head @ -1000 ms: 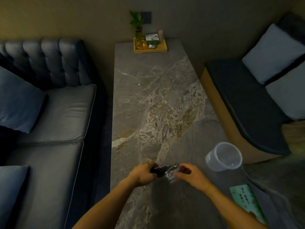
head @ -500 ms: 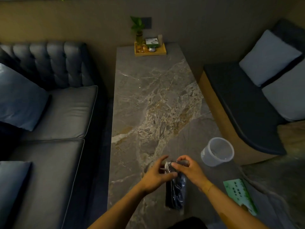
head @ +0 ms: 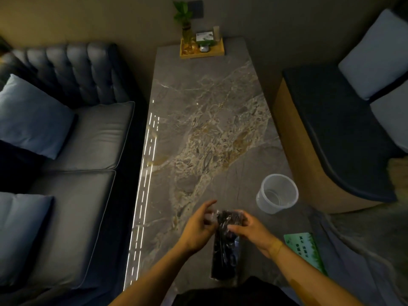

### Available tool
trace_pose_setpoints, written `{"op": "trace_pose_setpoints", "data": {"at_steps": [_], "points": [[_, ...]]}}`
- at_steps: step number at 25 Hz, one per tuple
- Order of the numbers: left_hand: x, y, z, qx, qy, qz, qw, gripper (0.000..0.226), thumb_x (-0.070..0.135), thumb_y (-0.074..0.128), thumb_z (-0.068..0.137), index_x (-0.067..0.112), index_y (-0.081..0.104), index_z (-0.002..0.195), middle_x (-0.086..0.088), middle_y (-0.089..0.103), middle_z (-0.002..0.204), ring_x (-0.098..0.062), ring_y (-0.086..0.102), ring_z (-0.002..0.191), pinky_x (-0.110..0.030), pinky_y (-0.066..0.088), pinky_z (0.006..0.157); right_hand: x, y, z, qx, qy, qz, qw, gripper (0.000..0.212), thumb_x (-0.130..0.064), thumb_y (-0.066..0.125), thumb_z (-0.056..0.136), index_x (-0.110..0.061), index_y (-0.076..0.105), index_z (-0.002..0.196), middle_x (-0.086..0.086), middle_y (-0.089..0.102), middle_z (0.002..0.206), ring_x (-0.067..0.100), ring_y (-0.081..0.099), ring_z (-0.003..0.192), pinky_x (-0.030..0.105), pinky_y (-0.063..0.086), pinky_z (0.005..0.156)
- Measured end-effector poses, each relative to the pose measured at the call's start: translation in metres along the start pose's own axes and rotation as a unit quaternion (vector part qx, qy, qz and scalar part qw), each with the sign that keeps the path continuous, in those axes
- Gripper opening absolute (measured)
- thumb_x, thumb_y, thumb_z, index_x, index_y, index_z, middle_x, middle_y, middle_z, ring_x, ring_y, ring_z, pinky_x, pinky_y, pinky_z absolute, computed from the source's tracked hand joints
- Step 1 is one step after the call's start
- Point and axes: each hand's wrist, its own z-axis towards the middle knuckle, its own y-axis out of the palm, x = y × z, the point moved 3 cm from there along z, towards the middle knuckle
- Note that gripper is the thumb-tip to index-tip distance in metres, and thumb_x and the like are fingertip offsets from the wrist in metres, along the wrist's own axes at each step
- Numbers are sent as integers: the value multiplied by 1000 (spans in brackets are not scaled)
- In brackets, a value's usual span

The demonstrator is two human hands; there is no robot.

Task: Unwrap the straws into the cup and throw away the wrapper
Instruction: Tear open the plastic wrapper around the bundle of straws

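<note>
Low in the frame, above a marble table (head: pixel 198 107), both hands, left hand (head: pixel 197 227) and right hand (head: pixel 251 230), grip a wrapped bundle of dark straws (head: pixel 225 250) beside a clear cup (head: pixel 277 196).

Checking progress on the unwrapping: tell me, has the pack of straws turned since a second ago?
Yes. The pack of straws lay crosswise between both hands; now it hangs lengthwise, top end level with the cup's base, bottom end toward the person.

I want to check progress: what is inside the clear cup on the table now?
The clear cup looks empty; its bottom shows through. The straws remain in their wrapper, held by both hands.
</note>
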Motion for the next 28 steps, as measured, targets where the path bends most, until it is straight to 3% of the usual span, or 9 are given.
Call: {"op": "trace_pose_setpoints", "data": {"at_steps": [2,4,6,8,12,15,18,21,28], "points": [[0,0,-5,-60,47,109,991,75,29,62,74,58,31,137,24,37,136,2,58,98,-16,54,65,-1,-4,1,-5,-2,-13,1000,44,-1,69,83,-8,55,124,15,67,118,21,65,103,25,55,82],[-2,-4,-6,-70,113,317,939,86,19,57,75,60,20,140,21,22,150,3,47,108,-16,53,66,-1,-7,1,-25,5,-29,999,41,-5,69,84,-11,57,123,13,68,116,21,66,104,28,56,85],[1,-5,-4,-32,184,441,878,76,23,57,83,58,22,140,13,20,155,-1,46,115,-20,53,73,0,-10,0,-50,15,-38,998,41,-9,69,84,-16,57,123,10,69,117,22,66,107,33,55,90],[9,-4,-3,-19,219,448,867,54,38,54,89,56,34,135,12,26,154,-2,49,118,-21,52,79,0,-12,-1,-78,22,-44,996,43,-12,70,84,-21,57,124,8,68,119,23,64,112,40,52,97],[21,-3,3,5,189,326,926,21,46,53,90,43,60,110,16,49,139,-4,58,113,-27,54,85,1,-14,-6,-142,18,-55,988,77,-13,85,66,-31,48,131,1,62,128,15,59,117,32,53,94],[31,-2,5,38,86,116,989,7,33,63,91,35,68,95,17,70,106,1,65,97,-19,51,84,3,-14,-7,-162,5,-78,984,100,-14,90,55,-33,37,138,1,55,135,15,54,124,38,50,102],[33,2,8,68,-12,-54,996,9,27,67,90,21,71,84,9,72,77,1,65,73,-13,50,67,2,-11,-6,-136,-21,-91,986,103,-18,92,51,-31,38,137,2,56,136,18,53,126,48,43,108],[30,4,11,93,-69,-142,983,21,30,64,91,10,70,94,-4,76,91,-10,69,80,-16,53,66,0,-10,-6,-139,-53,-134,980,102,-24,94,51,-32,37,136,-1,55,136,15,51,127,43,44,108],[20,15,8,91,-180,-260,944,25,50,62,84,28,74,87,-1,78,96,-14,73,86,-26,53,67,-5,-2,0,-18,-83,-79,993,21,-24,74,81,-15,67,99,3,72,100,8,67,93,16,52,77]]}}
